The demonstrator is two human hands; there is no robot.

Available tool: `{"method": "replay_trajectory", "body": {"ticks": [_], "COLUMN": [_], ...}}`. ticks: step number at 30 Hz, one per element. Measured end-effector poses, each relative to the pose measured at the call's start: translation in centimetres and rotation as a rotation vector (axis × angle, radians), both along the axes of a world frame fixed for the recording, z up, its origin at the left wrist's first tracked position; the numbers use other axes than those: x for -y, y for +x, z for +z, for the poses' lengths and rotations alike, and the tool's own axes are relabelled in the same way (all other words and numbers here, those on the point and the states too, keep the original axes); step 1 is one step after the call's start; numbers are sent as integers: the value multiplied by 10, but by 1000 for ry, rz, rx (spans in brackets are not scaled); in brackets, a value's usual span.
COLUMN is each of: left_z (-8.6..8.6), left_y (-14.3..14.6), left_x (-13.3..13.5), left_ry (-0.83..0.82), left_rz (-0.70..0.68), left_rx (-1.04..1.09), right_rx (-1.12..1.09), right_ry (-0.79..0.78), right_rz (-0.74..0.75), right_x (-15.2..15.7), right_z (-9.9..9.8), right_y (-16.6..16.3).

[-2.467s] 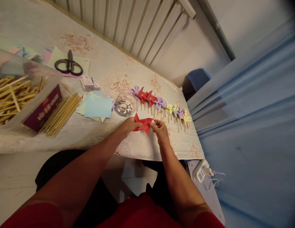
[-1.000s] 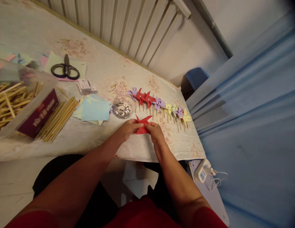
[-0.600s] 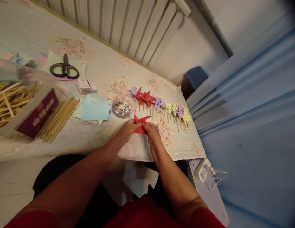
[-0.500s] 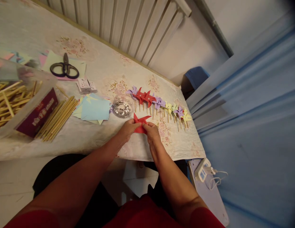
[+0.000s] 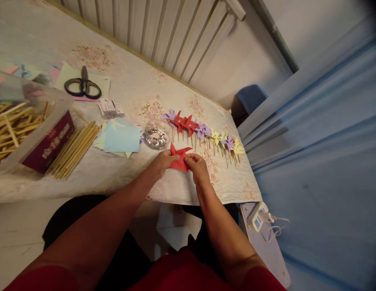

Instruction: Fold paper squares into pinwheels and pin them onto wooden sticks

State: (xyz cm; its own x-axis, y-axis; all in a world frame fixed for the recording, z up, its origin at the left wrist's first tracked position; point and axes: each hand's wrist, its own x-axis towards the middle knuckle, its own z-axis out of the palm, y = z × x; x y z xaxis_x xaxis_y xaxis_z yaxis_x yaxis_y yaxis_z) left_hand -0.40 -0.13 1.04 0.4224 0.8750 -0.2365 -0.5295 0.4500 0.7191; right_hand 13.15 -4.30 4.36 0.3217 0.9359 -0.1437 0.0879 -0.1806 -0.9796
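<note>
In the head view, I am holding a red folded paper point(image 5: 179, 164) over a flower-patterned table point(image 5: 233, 184), two of its sharp points jutting out beyond my fingers. The left hand point(image 5: 162, 162) is gripping the paper's left side, thumb lying across it; the right hand point(image 5: 199, 166) is pinching the right side, its fingers closed narrow on the edge. I cannot tell whether the paper is touching the cloth.

Just beyond the left fingers, a clear round container point(image 5: 159, 125) is holding small shiny metal pieces. Beyond the right fingers and stretching off to their right, a row of paper pinwheels point(image 5: 202, 130) on sticks is lying in red, purple, yellow and pale green.

To the left of the fingers, a light blue sheet point(image 5: 122, 137) is topping a paper pile; farther left, a bundle of sticks point(image 5: 73, 151) is lying beside a plastic box point(image 5: 59, 109) filled with more sticks. Dark-handled scissors point(image 5: 83, 85) are resting on colored paper, far left and beyond.
</note>
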Motion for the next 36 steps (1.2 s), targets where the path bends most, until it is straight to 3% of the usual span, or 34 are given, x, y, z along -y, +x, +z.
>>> {"method": "replay_trajectory", "body": {"ticks": [7,15,27,36], "left_z": [-5,-10,-10,-10], "left_y": [-1,-5,-3,-3], "left_x": [-4,-4,-4,-4], "left_ry": [-19,5,36,31], "left_rz": [-46,-75,-77,-65], "left_rx": [31,64,42,16], "right_rx": [25,250,125,257], "right_ry": [153,152,121,124], "right_rz": [41,234,223,299], "right_x": [5,14,13,10], "right_z": [-3,-1,4,4], "right_y": [3,12,-1,9]}}
